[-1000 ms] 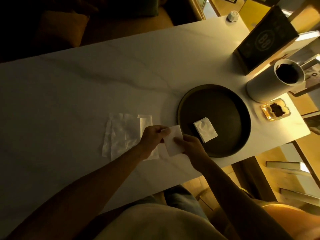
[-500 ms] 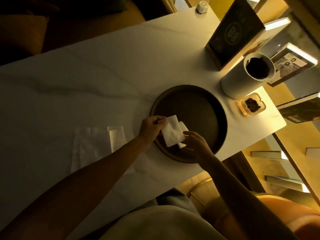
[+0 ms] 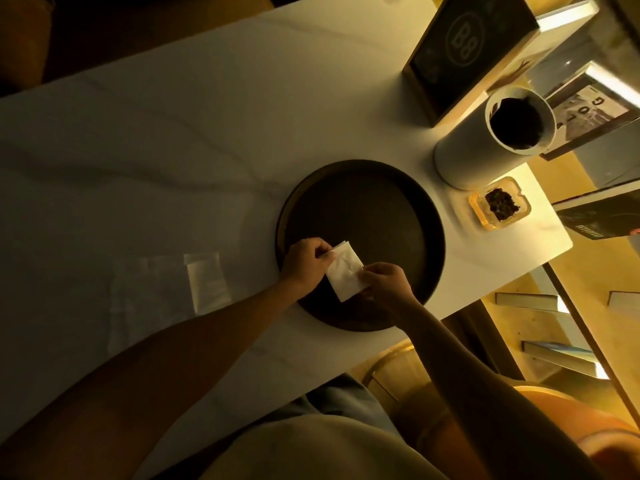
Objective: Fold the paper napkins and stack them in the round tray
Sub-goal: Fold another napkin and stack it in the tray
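A dark round tray (image 3: 391, 202) sits on the white table. Over its near-left part I hold a small folded white napkin (image 3: 343, 270). My left hand (image 3: 306, 263) pinches the napkin's left edge and my right hand (image 3: 384, 282) pinches its right corner. A second white edge shows just under the held napkin's top; the napkin lying in the tray is otherwise hidden beneath it. Several unfolded napkins (image 3: 204, 282) lie flat on the table to the left of my left forearm, dim in shadow.
A white cylinder (image 3: 485, 150) with a dark opening stands right of the tray. A small amber glass dish (image 3: 498, 206) sits beside it near the table's right edge. A dark sign board (image 3: 467, 46) stands at the back right. Shelves with books lie beyond the table edge.
Both hands carried the folded napkin rightward from the table's near edge to over the tray, covering the napkin lying there. The camera view shifted toward the tray.
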